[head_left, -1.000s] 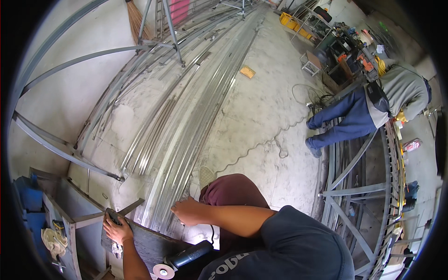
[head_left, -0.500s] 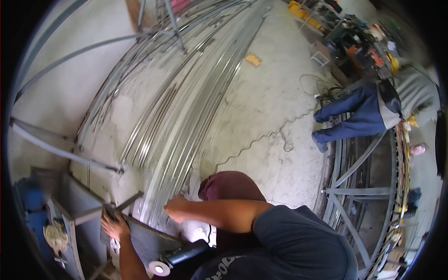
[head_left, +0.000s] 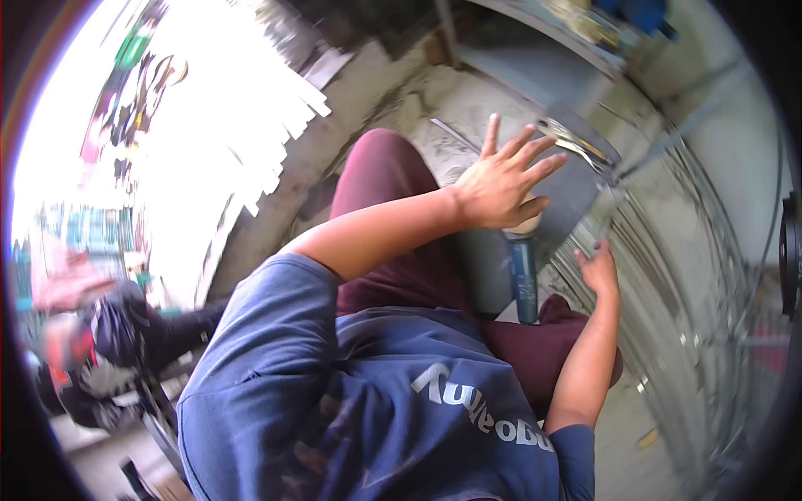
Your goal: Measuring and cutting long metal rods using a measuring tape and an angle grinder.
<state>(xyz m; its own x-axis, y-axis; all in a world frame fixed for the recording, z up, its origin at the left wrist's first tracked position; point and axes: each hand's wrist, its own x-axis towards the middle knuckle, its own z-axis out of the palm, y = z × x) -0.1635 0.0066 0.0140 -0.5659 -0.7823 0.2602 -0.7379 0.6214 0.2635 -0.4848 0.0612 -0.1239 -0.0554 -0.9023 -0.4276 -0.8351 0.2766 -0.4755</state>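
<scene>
My left hand (head_left: 505, 188) is held out with its fingers spread wide and nothing in it. Below it on the picture, an angle grinder (head_left: 523, 275) with a dark teal body and a pale disc (head_left: 526, 224) lies beside my knee; the hand partly covers the disc. Whether they touch I cannot tell. Farther right is my right hand (head_left: 598, 269), slightly blurred, thumb and fingers apart and no object in it. Beyond my left fingertips a shiny metal plier-like tool (head_left: 576, 146) lies on a dark grey board (head_left: 576, 190).
Long metal bars (head_left: 660, 259) lie along the floor on the right, with a small yellow block (head_left: 647, 438) among them. A grey metal frame (head_left: 535, 63) stands at the far edge. On the left are a blurred motorcycle (head_left: 134, 334) and a brightly lit opening.
The view has swung far to the left. My left hand has come off the grey board's edge and spread open. My right hand's fingers, curled before, are now apart.
</scene>
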